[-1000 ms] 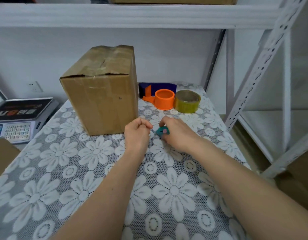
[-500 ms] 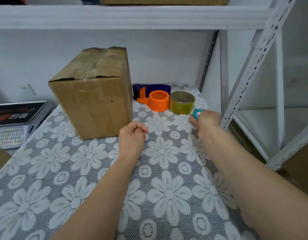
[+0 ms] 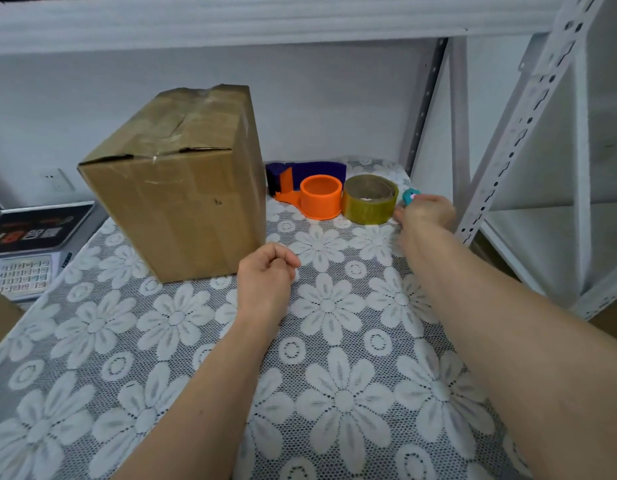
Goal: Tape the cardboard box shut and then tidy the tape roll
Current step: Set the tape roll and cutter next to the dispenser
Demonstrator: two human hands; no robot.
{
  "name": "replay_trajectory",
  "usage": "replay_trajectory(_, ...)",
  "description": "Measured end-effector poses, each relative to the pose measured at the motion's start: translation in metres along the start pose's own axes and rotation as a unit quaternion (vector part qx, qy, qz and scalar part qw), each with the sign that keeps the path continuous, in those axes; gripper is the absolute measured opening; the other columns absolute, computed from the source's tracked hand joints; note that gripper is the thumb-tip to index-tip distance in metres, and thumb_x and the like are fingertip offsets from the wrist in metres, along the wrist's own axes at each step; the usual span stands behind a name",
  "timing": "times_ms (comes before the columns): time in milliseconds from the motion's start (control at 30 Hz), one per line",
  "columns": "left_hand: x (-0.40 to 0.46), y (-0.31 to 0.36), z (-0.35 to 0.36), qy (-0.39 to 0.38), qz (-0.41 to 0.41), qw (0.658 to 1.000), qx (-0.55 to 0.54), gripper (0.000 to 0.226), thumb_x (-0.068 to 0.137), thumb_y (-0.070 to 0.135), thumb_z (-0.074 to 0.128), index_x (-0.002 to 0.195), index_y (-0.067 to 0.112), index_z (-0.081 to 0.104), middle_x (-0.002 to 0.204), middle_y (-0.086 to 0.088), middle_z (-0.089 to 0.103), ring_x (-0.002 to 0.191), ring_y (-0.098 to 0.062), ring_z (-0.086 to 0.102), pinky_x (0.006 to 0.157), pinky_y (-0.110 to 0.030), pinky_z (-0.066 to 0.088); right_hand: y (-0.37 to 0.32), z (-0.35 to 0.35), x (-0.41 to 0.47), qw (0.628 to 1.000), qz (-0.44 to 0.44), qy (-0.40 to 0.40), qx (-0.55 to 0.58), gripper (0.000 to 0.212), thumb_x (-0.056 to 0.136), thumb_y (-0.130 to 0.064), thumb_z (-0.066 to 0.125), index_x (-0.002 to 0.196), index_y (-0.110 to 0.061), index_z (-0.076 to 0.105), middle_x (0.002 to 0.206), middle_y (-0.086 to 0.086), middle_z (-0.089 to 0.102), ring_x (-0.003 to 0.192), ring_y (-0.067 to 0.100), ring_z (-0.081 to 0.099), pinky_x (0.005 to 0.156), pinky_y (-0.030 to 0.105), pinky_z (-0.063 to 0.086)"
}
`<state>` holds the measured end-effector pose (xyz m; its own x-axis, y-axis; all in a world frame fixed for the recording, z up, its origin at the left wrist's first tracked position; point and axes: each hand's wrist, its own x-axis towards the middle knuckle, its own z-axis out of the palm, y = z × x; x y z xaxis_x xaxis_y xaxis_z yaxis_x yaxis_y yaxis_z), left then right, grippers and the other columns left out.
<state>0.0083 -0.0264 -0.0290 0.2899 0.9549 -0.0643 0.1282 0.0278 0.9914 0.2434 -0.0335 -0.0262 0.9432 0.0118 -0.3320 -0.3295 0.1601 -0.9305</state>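
Two hands work: the right hand [image 3: 425,213] grips a small teal object [image 3: 410,195] just beside the yellowish tape roll [image 3: 368,199]; the left hand [image 3: 266,276] rests curled (holding nothing) near the brown cardboard box [image 3: 177,199] on the worktop [image 3: 320,358].

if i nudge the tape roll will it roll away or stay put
The tape roll lies flat on its side face on the lace cloth, so it should slide, not roll. Its hollow core suggests it is light and easy to lift.
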Motion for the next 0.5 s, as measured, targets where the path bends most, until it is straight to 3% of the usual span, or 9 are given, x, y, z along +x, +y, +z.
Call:
replay_trajectory(133,0.001,0.0,0.001,-0.004,-0.001,1.0,0.005,0.041,0.084,-0.01,0.032,0.062,0.013,0.058,0.054,-0.001,0.048,0.043,-0.011,0.031,0.034,-0.017,0.021,0.006,0.008,0.011,0.998,-0.018,-0.024,-0.055,0.036,0.08,0.012,0.036,0.07,-0.017,0.055,0.112,0.019,0.064,0.095,0.036,0.065,0.084,0.042,0.056)
replay_trajectory(233,0.001,0.0,0.001,-0.007,0.0,1.0,0.009,0.041,0.084,-0.01,0.033,0.062,0.014,0.058,0.052,0.0,0.048,0.042,-0.01,0.031,0.033,-0.018,0.022,0.005,0.01,0.017,0.989,-0.049,-0.05,-0.131,0.033,0.081,0.01,0.038,0.082,-0.015,0.06,0.109,0.017,0.066,0.093,0.035,0.066,0.084,0.043,0.056)
replay_trajectory(300,0.001,-0.001,0.001,-0.009,0.002,1.0,0.009,0.041,0.084,-0.01,0.033,0.062,0.014,0.058,0.053,0.0,0.048,0.042,-0.01,0.031,0.034,-0.02,0.023,0.004,0.01,0.018,0.977,-0.056,-0.09,-0.184,0.029,0.085,0.004,0.043,0.101,-0.009,0.064,0.102,0.012,0.063,0.084,0.03,0.063,0.076,0.039,0.057)
replay_trajectory(367,0.001,-0.001,0.0,-0.008,0.004,1.0,0.004,0.041,0.084,-0.011,0.033,0.062,0.013,0.058,0.052,-0.001,0.048,0.043,-0.011,0.032,0.038,-0.021,0.024,0.003,0.008,0.019,0.97,-0.046,-0.112,-0.212,0.032,0.086,0.001,0.045,0.115,0.0,0.059,0.096,0.013,0.061,0.069,0.026,0.055,0.055,0.033,0.05)
replay_trajectory(500,0.003,0.0,0.0,0.0,0.014,1.0,-0.02,0.039,0.083,-0.012,0.031,0.064,0.01,0.056,0.054,-0.005,0.047,0.045,-0.012,0.034,0.042,-0.023,0.028,0.003,0.004,0.019,0.971,-0.018,-0.123,-0.206,0.032,0.086,0.0,0.045,0.115,-0.002,0.059,0.099,0.012,0.065,0.067,0.02,0.052,0.05,0.027,0.04)
